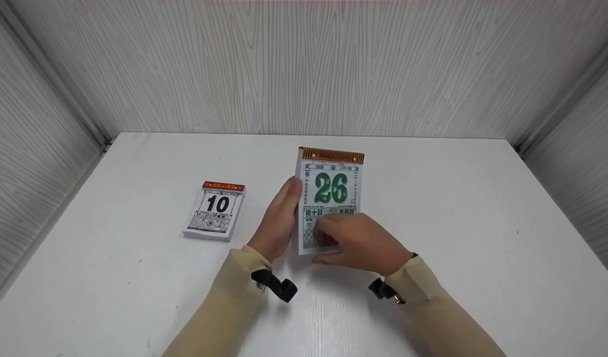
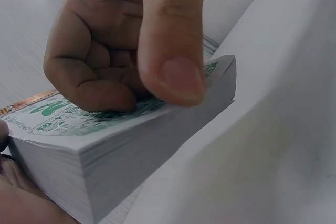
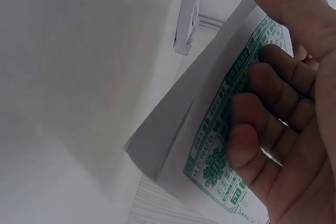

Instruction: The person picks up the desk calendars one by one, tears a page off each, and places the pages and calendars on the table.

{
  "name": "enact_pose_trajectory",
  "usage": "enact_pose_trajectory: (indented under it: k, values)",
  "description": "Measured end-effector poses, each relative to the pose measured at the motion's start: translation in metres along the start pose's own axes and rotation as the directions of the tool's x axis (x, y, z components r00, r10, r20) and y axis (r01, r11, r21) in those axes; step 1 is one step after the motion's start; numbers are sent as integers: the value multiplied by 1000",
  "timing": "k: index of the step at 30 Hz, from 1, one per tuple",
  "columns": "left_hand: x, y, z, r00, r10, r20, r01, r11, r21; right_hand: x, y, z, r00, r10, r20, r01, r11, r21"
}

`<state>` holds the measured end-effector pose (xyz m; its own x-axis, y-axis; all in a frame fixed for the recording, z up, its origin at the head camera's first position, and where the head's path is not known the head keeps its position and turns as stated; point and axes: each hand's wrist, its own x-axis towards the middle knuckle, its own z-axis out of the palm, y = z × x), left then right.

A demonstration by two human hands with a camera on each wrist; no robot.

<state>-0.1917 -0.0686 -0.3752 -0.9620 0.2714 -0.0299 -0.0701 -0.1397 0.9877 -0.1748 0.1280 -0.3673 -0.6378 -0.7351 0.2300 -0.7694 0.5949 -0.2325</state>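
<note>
A thick green-printed tear-off calendar (image 1: 331,188) is in the middle of the scene, tilted up with its face towards the person, its front leaf showing a large green "26" under a gold-brown header band (image 1: 333,155). The left hand (image 1: 279,218) is clamped on the left side of the block, its thumb lying along that edge. The right hand (image 1: 365,243) lies across the lower half of the page from the right; its fingers are bent, with their tips against the green print, while the thumb stands apart from them by the bottom edge (whether it touches the paper, I cannot tell). Whether the calendar's lower edge meets the white table (image 1: 482,223) is also unclear.

To the left, well apart from both hands, a smaller tear-off calendar (image 1: 215,206) lies face up on the table, with a black "10" on its leaf and a red header strip (image 1: 223,186) across the top. Both arms wear tan sleeves (image 1: 224,307), and a small black device (image 1: 284,290) sits at each wrist. Behind the table stands a pale wood-grain panel (image 1: 308,69), with similar panels at either side
</note>
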Motion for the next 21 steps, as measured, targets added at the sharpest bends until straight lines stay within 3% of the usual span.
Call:
enact_pose_trajectory:
  k: [9,21]
  values:
    - [0,1,3,999,-13,-36,12,999,-40,0,1,0,998,-31,-47,32,999,21]
    - [0,2,1,999,54,-4,-54,988,-144,-2,4,-9,995,7,-98,14,979,205]
